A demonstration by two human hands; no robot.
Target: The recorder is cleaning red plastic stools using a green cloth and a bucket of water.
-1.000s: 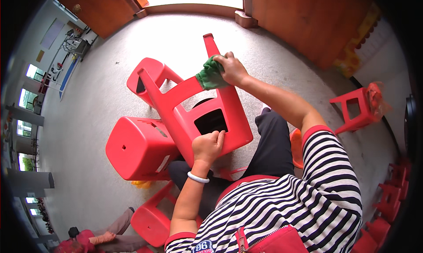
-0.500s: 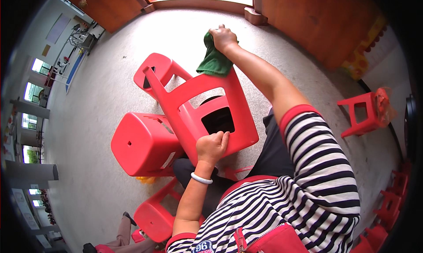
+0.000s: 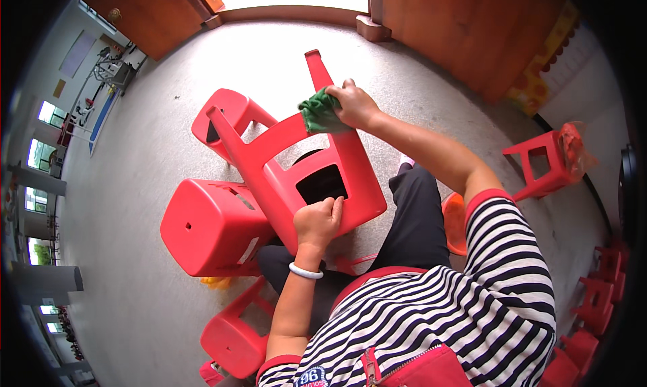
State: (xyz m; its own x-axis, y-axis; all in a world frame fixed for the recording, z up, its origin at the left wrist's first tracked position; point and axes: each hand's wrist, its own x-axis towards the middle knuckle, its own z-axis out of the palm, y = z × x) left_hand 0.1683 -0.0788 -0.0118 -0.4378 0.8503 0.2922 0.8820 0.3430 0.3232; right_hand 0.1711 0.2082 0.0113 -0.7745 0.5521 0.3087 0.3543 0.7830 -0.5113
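Your right hand [image 3: 355, 106] and green cloth [image 3: 321, 112] slid back down 1 leg [image 3: 315, 67] of the red stool [image 3: 364, 191], pinching cloth there, left hand [image 3: 318, 222] clenched on its side, legs toward floor's [image 3: 128, 205] far edge, wiping seemingly midway, cleaned parts unclear.

One downward fisheye view from the head; left hand [image 3: 317, 222], right hand [image 3: 356, 106] close

Ctr stool [image 3: 357, 178] red; cloth [image 3: 321, 114] at 12 o'clock grn. Shirt [image 3: 431, 306] at 5 o'clock: dk/wht stripes, red cuffs [image 3: 490, 197]. Bangle [image 3: 306, 272] at 6 wht.
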